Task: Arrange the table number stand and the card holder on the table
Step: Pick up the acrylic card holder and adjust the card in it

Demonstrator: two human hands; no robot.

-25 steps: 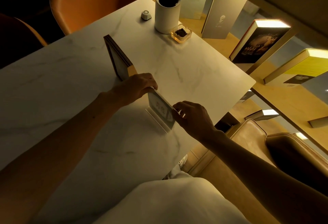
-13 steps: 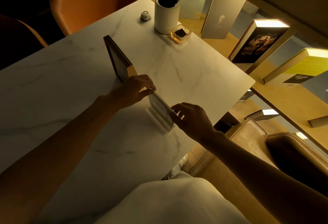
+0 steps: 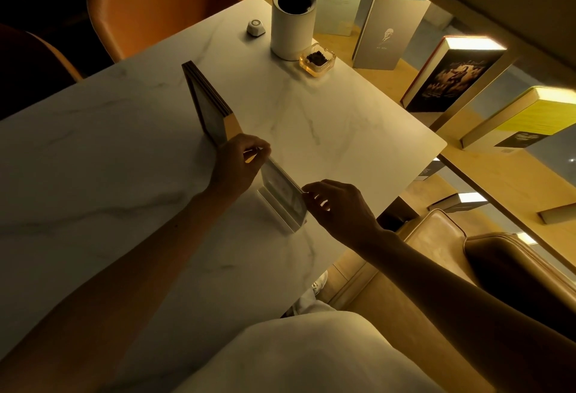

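Hands are on the small acrylic card holder (image 3: 282, 198) right now, so I'd say we're mid-placement on that one, squaring it up near the edge of the marble counter (image 3: 327, 118). Left hand (image 3: 240, 165) has its grip pinched on the holder's far top corner, fingers nearly closed on it. Right hand (image 3: 339, 205) is at the near top corner, fingertips just touching or lightly pinching the edge, rest of the fingers loosely curled; hard to say if it's truly gripping. Holder's base looks flat on the counter, card leaning a bit. The taller dark table number stand (image 3: 207, 106) stands upright just behind the left hand, maybe touching it. Next move probably wants a gentle release without tipping the thing, then nudging the stand into line
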